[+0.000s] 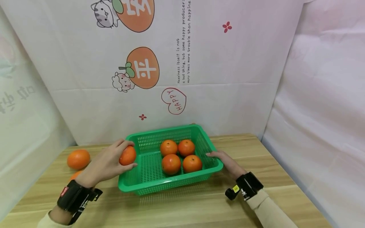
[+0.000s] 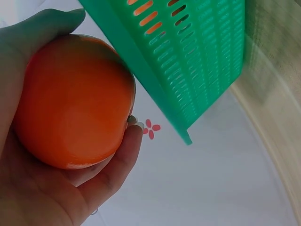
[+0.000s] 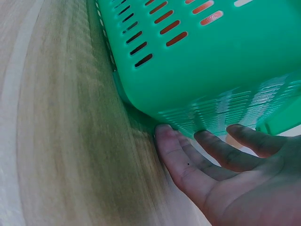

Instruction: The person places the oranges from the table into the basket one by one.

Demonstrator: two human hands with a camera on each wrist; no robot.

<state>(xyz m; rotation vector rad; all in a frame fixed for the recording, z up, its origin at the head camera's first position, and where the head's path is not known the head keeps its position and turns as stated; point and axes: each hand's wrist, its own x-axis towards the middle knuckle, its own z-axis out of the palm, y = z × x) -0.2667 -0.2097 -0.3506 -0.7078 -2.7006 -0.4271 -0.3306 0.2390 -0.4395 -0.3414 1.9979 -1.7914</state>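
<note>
On the wooden table (image 1: 159, 212), the left hand (image 1: 106, 162) curls round an orange (image 1: 127, 155) by the green basket's (image 1: 159, 181) 9 o'clock rim; the right hand (image 1: 228, 163) grips 3 o'clock. Best lower it gently (round fruit rolls) beside the four oranges (image 1: 171, 164) inside.

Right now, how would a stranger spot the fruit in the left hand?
Find the green basket. At its left rim, the left hand grips an orange fruit. It alone is held: four similar fruits sit inside the basket, other fruits lie farther left.
</note>
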